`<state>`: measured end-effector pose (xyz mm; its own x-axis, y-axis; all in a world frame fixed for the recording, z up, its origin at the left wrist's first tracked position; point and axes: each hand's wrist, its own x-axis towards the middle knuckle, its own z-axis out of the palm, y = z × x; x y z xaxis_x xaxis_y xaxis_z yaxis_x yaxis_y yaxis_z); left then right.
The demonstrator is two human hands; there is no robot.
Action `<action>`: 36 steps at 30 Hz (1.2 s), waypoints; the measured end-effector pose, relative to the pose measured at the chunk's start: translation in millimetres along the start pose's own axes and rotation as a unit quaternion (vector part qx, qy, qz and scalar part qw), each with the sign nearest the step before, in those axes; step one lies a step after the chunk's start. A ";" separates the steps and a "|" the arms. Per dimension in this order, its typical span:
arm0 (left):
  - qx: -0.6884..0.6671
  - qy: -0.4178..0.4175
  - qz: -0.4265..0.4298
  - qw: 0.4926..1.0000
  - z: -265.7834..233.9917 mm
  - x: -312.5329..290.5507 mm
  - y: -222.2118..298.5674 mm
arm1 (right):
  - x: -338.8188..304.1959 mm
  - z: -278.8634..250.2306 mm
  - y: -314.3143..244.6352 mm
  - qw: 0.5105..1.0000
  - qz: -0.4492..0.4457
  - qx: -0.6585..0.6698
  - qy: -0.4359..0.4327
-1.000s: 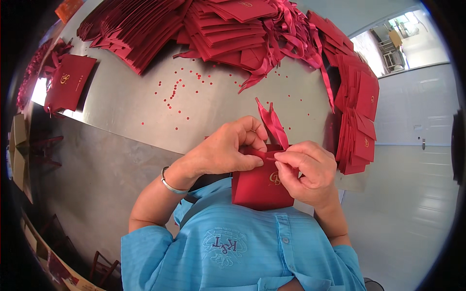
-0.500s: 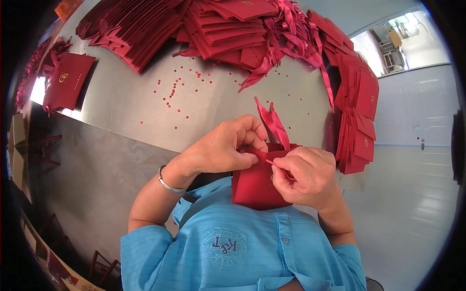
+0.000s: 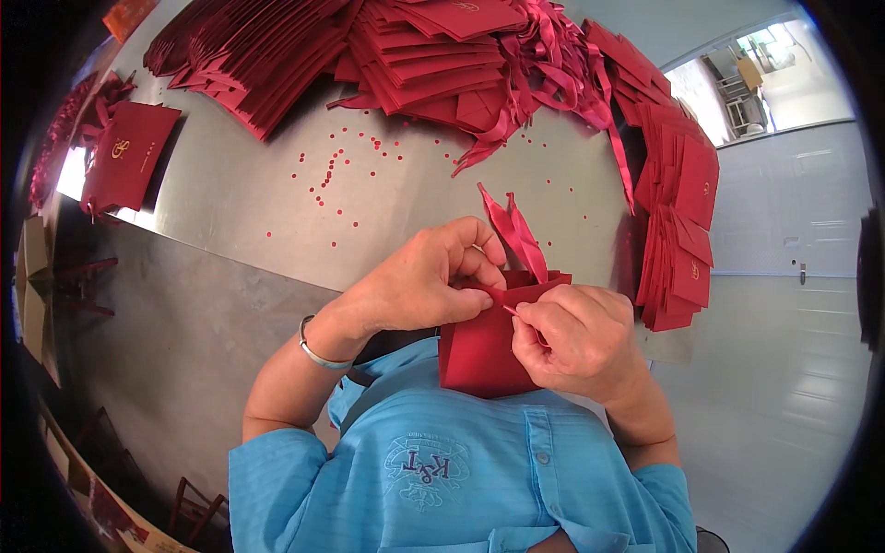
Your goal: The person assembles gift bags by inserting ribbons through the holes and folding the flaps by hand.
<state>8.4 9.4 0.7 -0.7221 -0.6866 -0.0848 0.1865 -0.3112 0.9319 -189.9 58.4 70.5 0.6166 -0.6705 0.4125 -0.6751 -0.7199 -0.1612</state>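
A red paper gift bag (image 3: pixel 484 355) stands upright against my blue shirt, its mouth up. My left hand (image 3: pixel 429 276) is closed on the bag's rim, thumb on the near panel and fingers over the edge inside. My right hand (image 3: pixel 581 336) pinches the thin end of a red ribbon at the near panel, just below the rim; its fingers hide part of it. From the bag's far side, a pink-red satin ribbon (image 3: pixel 516 235) sticks up with two pointed ends.
Stacks of flat red bags (image 3: pixel 424 60) lie along the metal table's (image 3: pixel 230 184) far side, with more bags (image 3: pixel 678 249) at the right. A ribbon heap (image 3: pixel 558 64) hangs among them. Small red paper dots (image 3: pixel 329 175) are scattered about. Another red bag (image 3: pixel 134 152) stands far left.
My right hand has shifted slightly left and down with the ribbon end. The standing ribbon ends tilt a little further left. My left hand keeps its hold on the rim.
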 end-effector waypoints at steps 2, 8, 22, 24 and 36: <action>0.003 0.007 -0.001 1.000 1.1 0.3 0.5 | -0.9 1.4 0.1 1.000 -0.002 -0.007 0.007; 0.033 0.030 -0.018 0.999 3.7 -1.7 5.0 | -1.2 0.8 -0.4 1.000 -0.012 -0.016 -0.008; 0.048 0.042 -0.001 0.998 11.1 -1.0 0.9 | 3.3 -1.1 4.3 0.996 0.023 0.048 0.067; 0.066 0.049 0.008 0.997 14.1 -0.7 -2.6 | 2.7 1.0 4.9 0.996 0.021 0.053 0.063; 0.037 0.044 -0.005 0.998 4.9 -1.7 0.8 | 0.8 0.9 5.1 0.996 0.041 0.074 0.040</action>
<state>6.5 13.6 3.3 -0.6619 -0.7397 -0.1213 0.1276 -0.2707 0.9542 -192.5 54.1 69.3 0.5238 -0.7155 0.4622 -0.6508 -0.6862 -0.3248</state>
